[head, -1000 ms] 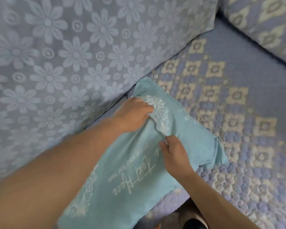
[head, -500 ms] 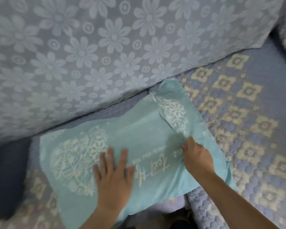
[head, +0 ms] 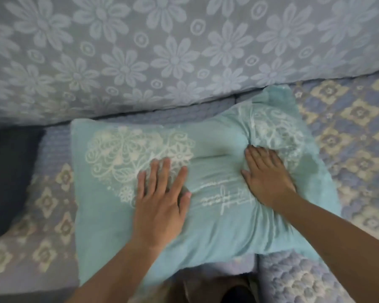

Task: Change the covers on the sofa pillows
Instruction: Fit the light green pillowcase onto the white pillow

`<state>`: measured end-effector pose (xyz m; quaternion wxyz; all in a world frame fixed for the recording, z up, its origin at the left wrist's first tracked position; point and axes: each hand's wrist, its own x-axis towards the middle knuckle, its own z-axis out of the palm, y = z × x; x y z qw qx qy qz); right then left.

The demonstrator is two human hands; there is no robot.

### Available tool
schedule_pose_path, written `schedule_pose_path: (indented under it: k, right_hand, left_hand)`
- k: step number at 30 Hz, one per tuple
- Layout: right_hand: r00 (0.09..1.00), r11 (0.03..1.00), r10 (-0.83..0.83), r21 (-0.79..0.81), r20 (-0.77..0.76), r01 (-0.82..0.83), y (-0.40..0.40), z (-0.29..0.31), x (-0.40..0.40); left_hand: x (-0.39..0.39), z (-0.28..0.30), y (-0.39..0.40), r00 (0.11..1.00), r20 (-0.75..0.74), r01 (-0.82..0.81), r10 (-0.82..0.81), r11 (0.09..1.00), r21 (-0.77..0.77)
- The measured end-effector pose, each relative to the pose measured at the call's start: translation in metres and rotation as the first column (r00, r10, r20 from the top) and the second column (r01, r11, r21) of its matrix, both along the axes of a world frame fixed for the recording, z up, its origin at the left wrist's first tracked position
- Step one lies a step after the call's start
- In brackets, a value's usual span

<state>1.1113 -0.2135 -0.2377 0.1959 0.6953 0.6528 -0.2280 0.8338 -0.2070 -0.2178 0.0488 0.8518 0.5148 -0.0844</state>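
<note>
Both hands press flat, fingers spread, on the teal pillow (head: 206,215): left hand (head: 160,206) at 9 o'clock of centre, right hand (head: 266,178) at 2 o'clock. Earlier, the right pinched the cover.

place: home living room | evidence: sofa seat under quilted patterned cover (head: 348,132); flower-print back cushion (head: 162,51); teal pillow (head: 217,215)

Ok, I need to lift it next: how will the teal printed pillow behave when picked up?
The teal printed pillow probably yields easily: it dents and creases under the right hand. It likely sags if lifted by one end, since the left hand also sinks in. The loose cover end looks floppy.
</note>
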Motion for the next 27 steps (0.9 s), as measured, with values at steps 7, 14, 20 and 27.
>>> schedule_pose_path:
  k: [7,14,20,27]
  right_hand:
    - [1.000,0.941,0.008,0.338,0.025,-0.016,-0.041,-0.017,0.020]
    - [0.995,0.971,-0.099,0.218,0.000,0.096,0.014,-0.101,0.001]
    - [0.489,0.656,-0.633,-0.078,-0.600,0.751,-0.003,-0.001,0.011]
    - [0.341,0.519,-0.809,-0.312,-0.479,0.796,-0.071,0.047,-0.003]
  left_hand:
    - [-0.012,-0.014,0.018,0.997,0.074,-0.039,0.034,0.997,0.069]
    - [0.008,-0.137,0.061,0.989,-0.078,-0.133,0.126,0.988,-0.079]
    - [-0.017,-0.067,0.027,0.991,-0.086,-0.111,0.099,0.983,-0.147]
    - [0.065,-0.002,0.057,0.903,0.412,0.173,-0.124,0.981,-0.083]
